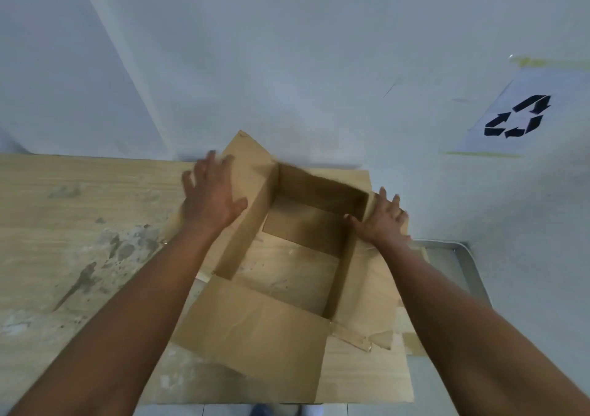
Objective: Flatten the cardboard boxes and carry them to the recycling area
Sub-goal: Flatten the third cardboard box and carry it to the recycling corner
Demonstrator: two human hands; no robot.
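Pale walls meet behind a stained wooden table [64, 224], a recycling sign [520, 118] taped at right. Toward the table's far right corner stands an open cardboard box [255, 326], flaps splayed. Left hand [212, 196] presses flat, fingers spread, on its left flap; right hand [381, 220] lies open-palmed on its right wall, grasping nothing.

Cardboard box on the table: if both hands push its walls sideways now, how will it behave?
The cardboard box looks empty and open at both ends, so it probably racks flat easily. Splayed flaps suggest floppy, creased panels. Both the left hand and the right hand lie flat, so it may slide.
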